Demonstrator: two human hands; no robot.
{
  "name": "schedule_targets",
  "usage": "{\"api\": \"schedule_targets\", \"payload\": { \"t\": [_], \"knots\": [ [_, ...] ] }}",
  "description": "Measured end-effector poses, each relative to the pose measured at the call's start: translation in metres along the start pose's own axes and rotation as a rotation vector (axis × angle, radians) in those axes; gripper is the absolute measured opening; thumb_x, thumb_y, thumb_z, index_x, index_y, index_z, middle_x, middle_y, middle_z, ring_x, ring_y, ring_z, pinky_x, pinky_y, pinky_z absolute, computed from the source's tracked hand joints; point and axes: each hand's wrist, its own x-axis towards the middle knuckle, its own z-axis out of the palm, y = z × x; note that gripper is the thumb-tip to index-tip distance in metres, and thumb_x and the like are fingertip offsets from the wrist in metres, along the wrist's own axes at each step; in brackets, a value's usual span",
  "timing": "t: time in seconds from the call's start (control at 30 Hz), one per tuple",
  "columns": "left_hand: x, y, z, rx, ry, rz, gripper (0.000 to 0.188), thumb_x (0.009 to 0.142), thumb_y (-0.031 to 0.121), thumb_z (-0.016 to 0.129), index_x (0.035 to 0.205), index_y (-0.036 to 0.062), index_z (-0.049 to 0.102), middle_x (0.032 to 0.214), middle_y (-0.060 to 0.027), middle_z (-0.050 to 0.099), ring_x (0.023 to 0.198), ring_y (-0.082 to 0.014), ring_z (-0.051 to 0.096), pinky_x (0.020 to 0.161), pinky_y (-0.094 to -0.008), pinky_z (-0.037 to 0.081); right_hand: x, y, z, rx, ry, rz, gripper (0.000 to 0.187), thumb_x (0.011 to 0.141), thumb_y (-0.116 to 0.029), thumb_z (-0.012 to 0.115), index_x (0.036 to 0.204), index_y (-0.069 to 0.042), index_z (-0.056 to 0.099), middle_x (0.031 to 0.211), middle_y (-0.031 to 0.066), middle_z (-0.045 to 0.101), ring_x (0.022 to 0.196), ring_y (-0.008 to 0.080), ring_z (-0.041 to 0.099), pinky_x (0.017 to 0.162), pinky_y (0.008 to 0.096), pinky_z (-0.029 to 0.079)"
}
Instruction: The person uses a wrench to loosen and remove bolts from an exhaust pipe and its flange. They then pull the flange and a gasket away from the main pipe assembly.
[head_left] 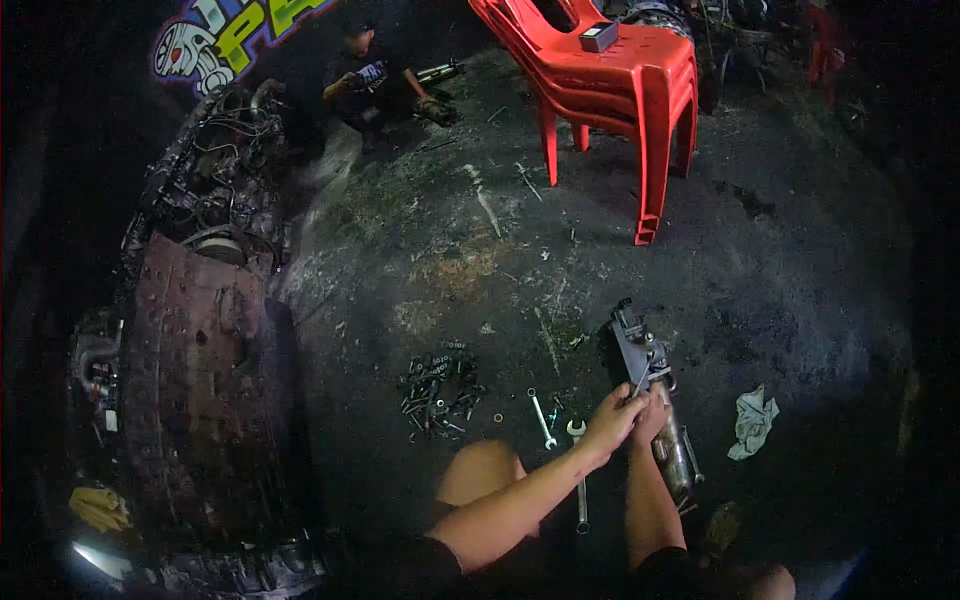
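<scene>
On the dark floor to my right lies a long metal engine part [675, 445], with a shiny tubular body near me and a grey block with fittings at its far end. My left hand [610, 425] is closed over its middle, with a thin metal tool [641, 382] sticking out from the fingers. Right beside it, my right hand [650, 415] is closed against the part; what its fingers grip is hidden. Left of my hands lie a small wrench [542, 418] and a longer open-ended wrench [582, 505], partly behind my left forearm.
A pile of bolts [440, 390] lies left of the wrenches, and a crumpled rag [753, 422] lies right. Stacked red chairs [640, 90] carry a small box [599, 37]. Large greasy machinery [200, 350] fills the left side. Another person [365, 85] crouches at the back, handling parts.
</scene>
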Motion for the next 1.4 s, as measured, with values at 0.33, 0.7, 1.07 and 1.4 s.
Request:
{"api": "schedule_targets", "payload": {
  "t": [0.33,0.7,1.07,1.4],
  "knots": [
    [0.001,0.0,0.003,0.016,-0.046,0.059,0.015,0.088,0.025,0.057,0.095,0.0119,0.058,0.074,0.0042,0.05,0.065,-0.0054,0.044,0.057,-0.0199,0.034,-0.002,0.004,0.0,0.059,0.122,-0.031,0.034,0.083,-0.036,0.052,0.097,-0.005,0.053,0.08,0.0126,0.058,0.075,0.0348,0.056,0.067,0.0438,0.036],
    [0.003,-0.004,0.0,0.059,-0.005,0.019,0.016,0.088,0.028,0.057,0.098,0.0145,0.057,0.082,0.0049,0.053,0.073,-0.0058,0.046,0.066,-0.0222,0.038,0.0,-0.015,-0.007,0.045,0.15,-0.039,0.021,0.08,-0.032,0.056,0.084,-0.011,0.059,0.084,0.0066,0.055,0.072,0.0308,0.057,0.063,0.0477,0.037],
    [0.002,-0.001,0.003,0.076,0.008,-0.01,0.022,0.088,0.032,0.058,0.102,0.0145,0.057,0.089,0.0018,0.054,0.084,-0.0093,0.049,0.077,-0.0249,0.042,-0.001,-0.011,-0.013,-0.032,0.072,-0.054,0.023,0.081,-0.029,0.054,0.095,-0.012,0.06,0.085,0.0059,0.061,0.078,0.0286,0.059,0.066,0.0461,0.039],
    [0.007,-0.007,0.005,0.027,0.015,0.019,0.023,0.088,0.03,0.057,0.104,0.0131,0.056,0.088,0.0027,0.054,0.08,-0.0084,0.049,0.074,-0.0251,0.041,0.001,-0.003,-0.01,-0.144,-0.017,0.032,0.033,0.084,-0.029,0.05,0.105,-0.005,0.057,0.1,0.0137,0.062,0.091,0.0334,0.058,0.078,0.0483,0.037]
  ]
}}
